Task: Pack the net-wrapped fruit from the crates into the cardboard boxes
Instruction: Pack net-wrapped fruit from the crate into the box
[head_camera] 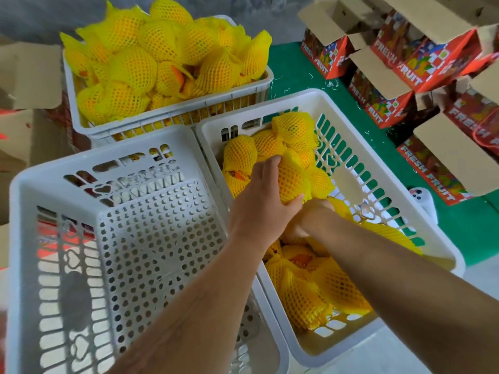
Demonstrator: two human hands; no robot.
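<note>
My left hand (263, 193) grips a fruit in yellow foam net (290, 182) above the right white crate (391, 168). My right hand (310, 214) is lower in the same crate, mostly hidden under the left hand and the held fruit; it seems to reach among the netted fruit (310, 287), but its fingers do not show. A far crate (167, 122) is heaped with more yellow-netted fruit (140, 58). Red "FRESH FRUIT" cardboard boxes (405, 66) stand open at the upper right on a green surface (297, 68).
An empty white perforated crate (151, 238) sits at the lower left beside the one I work in. Flat brown cardboard (24, 76) lies at the far left. A small white object (420, 197) rests on the green surface near the boxes.
</note>
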